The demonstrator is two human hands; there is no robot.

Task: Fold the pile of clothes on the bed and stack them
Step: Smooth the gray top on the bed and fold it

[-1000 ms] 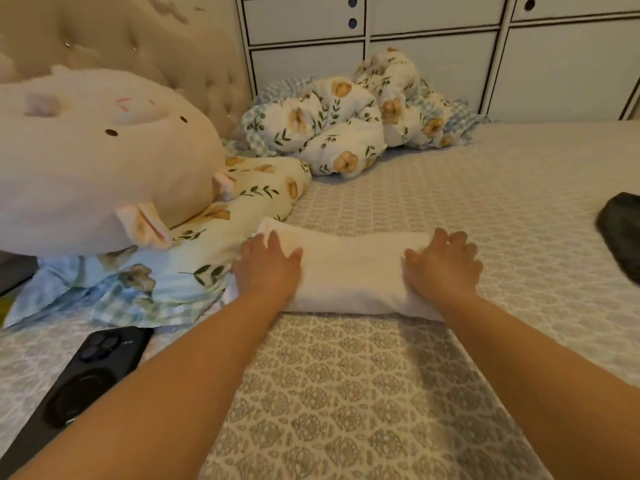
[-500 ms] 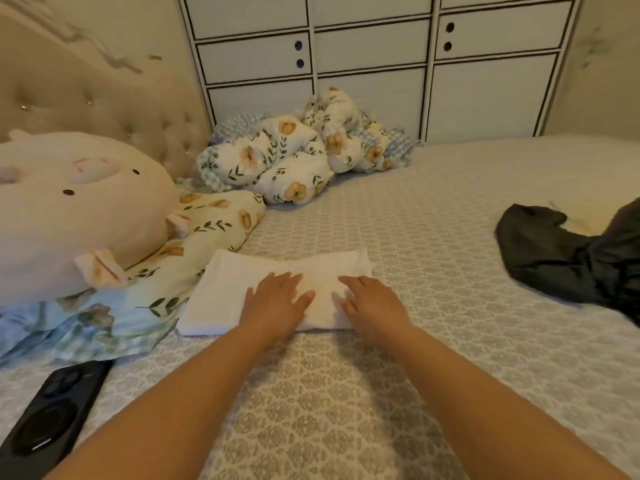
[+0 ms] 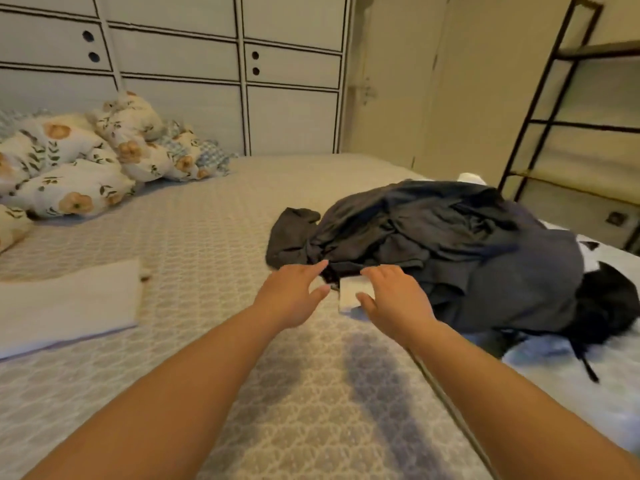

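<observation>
Covering most of the view, the bed (image 3: 207, 237) wears a pale patterned spread, with panelled white cabinet fronts (image 3: 291, 119) behind its far edge, a plain door (image 3: 391, 81) further right, and a dark metal shelf frame (image 3: 554, 109) at the far right. A crumpled floral duvet (image 3: 86, 161) lies bunched at the far left. On the near left sits a folded white cloth (image 3: 69, 303), lying flat and cut off by the left edge. Right of centre is the pile of dark clothes (image 3: 450, 244), heaped loosely, with a black item trailing off its right side that is hard to identify. The left hand (image 3: 291, 296) reaches to the pile's near edge with fingers spread and relaxed, holding nothing. The right hand (image 3: 394, 299) has thumb and fingers around a small white item (image 3: 351, 292) at the foot of the pile; what that item is cannot be made out, and motion blur softens both hands.
</observation>
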